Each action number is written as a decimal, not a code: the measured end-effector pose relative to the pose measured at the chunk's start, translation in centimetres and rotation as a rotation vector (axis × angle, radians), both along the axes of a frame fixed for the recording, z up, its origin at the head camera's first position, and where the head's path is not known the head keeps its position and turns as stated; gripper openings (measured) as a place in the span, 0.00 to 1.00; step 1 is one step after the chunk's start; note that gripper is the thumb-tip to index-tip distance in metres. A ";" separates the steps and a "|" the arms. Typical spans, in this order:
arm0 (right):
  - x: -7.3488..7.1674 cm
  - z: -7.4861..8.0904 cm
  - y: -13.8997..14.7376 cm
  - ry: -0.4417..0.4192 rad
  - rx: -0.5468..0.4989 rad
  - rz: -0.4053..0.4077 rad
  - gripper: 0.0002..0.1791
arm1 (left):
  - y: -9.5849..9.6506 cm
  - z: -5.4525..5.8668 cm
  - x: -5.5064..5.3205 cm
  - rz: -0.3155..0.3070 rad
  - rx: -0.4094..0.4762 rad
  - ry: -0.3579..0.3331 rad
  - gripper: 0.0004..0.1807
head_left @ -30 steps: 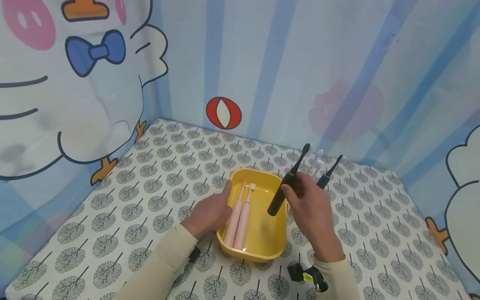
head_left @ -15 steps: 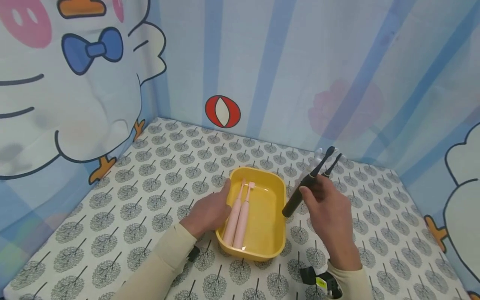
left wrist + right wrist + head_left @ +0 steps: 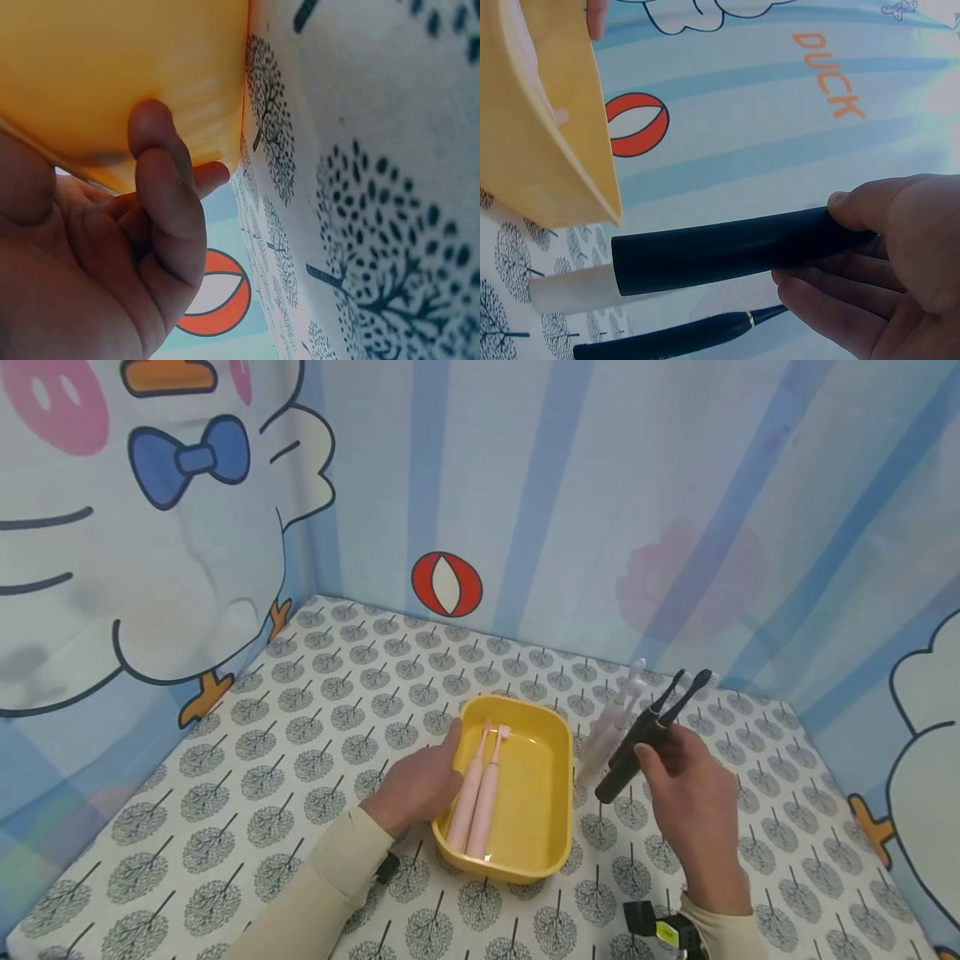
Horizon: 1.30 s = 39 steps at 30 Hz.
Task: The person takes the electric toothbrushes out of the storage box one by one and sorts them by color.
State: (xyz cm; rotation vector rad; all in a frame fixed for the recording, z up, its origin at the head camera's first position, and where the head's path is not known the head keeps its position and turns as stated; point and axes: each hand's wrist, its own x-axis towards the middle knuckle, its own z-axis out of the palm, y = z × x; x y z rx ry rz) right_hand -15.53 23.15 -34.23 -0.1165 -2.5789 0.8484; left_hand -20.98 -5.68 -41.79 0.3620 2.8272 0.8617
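My right hand point(image 3: 693, 806) pinches a black electric toothbrush point(image 3: 720, 255) by its handle, head tilted up and away, just right of the yellow basin point(image 3: 517, 870). A second black toothbrush point(image 3: 667, 339) lies on the cloth close behind it and overlaps it in the head view. My left hand point(image 3: 420, 785) grips the basin's left side, with the thumb over the rim. In the left wrist view, its fingers point(image 3: 169, 195) curl against the basin's outer wall. Two pink electric toothbrushes point(image 3: 483, 802) lie side by side along the left inside the basin.
Pale, see-through toothbrushes point(image 3: 603, 739) lie on the cloth between the basin and the black ones. A tree-print cloth point(image 3: 322, 735) covers the table. Curtains with a duck print point(image 3: 525, 527) hang behind and at both sides.
My right hand has carried the black toothbrush rightward and lower, from over the basin to beside the other black toothbrush. The left hand and the basin have stayed put.
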 end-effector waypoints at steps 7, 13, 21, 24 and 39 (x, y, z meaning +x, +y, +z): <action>-0.2 -0.8 1.4 -0.057 -0.010 -0.036 0.25 | 0.0 -0.1 -0.1 -0.001 -0.005 0.006 0.41; -0.4 -1.3 1.9 -0.083 -0.006 -0.046 0.26 | 0.0 -0.1 0.0 0.000 -0.003 0.005 0.41; -1.2 -2.4 2.3 -0.072 0.011 -0.055 0.26 | 0.0 0.0 0.1 0.004 0.010 -0.008 0.42; -1.6 -3.0 2.5 -0.063 0.021 -0.062 0.25 | 0.0 0.0 0.1 0.005 0.017 -0.021 0.42; -3.3 -4.9 2.3 -0.027 0.007 -0.066 0.25 | 0.0 -0.1 0.0 0.008 0.006 -0.030 0.42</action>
